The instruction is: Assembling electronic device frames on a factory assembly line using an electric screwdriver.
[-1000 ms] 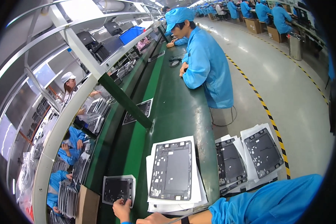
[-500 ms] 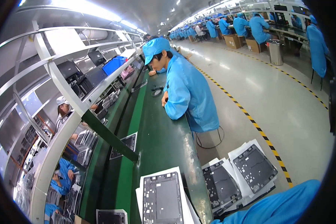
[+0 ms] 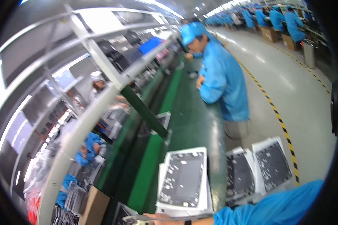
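Note:
A blue sleeve comes in from the lower right, and my right hand (image 3: 159, 219), with a dark wristband, reaches along the bottom edge. Its fingers are mostly cut off and blurred, closed about a greyish, rounded, metallic-looking thing (image 3: 138, 219) whose kind I cannot make out. Just beyond the hand, a dark flat device panel (image 3: 183, 178) with small white pieces lies on white sheets (image 3: 162, 183) on the green bench (image 3: 193, 129). Another dark panel (image 3: 121, 214) shows partly at the bottom, left of the hand. My left hand is out of view.
Two more panels, a left one (image 3: 239, 173) and a right one (image 3: 273, 165), lie on white sheets at the right. A white frame post (image 3: 101, 60) stands at the left. A co-worker (image 3: 223, 71) in blue leans on the bench. A cardboard box (image 3: 95, 206) sits lower left.
My view has swung left, so the scene sits further right. My right hand, with a greyish thing, has come in at the bottom edge; before, only the sleeve showed.

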Action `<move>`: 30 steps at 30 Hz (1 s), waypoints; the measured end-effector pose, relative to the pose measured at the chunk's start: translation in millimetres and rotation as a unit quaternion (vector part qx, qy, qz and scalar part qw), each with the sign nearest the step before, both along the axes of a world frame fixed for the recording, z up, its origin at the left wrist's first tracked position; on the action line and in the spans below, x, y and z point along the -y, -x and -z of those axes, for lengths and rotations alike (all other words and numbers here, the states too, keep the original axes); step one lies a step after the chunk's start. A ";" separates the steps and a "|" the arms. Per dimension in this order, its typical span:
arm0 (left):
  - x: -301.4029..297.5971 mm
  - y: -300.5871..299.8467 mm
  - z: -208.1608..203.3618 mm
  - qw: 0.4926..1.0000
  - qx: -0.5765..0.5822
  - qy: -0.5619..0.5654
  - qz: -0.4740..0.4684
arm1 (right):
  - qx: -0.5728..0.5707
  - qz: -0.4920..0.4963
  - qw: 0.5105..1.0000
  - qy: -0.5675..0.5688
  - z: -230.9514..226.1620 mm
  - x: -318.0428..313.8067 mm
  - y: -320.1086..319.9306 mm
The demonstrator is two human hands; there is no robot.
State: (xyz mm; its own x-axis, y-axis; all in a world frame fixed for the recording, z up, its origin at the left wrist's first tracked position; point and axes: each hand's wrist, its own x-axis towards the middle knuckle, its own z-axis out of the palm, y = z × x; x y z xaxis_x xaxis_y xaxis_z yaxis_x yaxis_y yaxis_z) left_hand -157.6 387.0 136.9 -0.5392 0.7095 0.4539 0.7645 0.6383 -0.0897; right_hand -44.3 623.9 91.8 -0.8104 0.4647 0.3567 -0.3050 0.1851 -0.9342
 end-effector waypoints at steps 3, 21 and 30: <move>55.0 -38.2 13.1 0.993 -0.116 -0.026 0.022 | 0.014 -0.039 0.999 -0.018 74.7 8.0 42.7; 147.7 -319.2 60.1 0.984 0.118 0.012 -0.135 | -0.056 -0.128 0.972 0.190 39.7 -9.2 23.4; 149.1 -363.4 79.1 0.979 0.204 0.016 -0.023 | -0.057 -0.106 0.988 0.097 45.1 8.6 25.6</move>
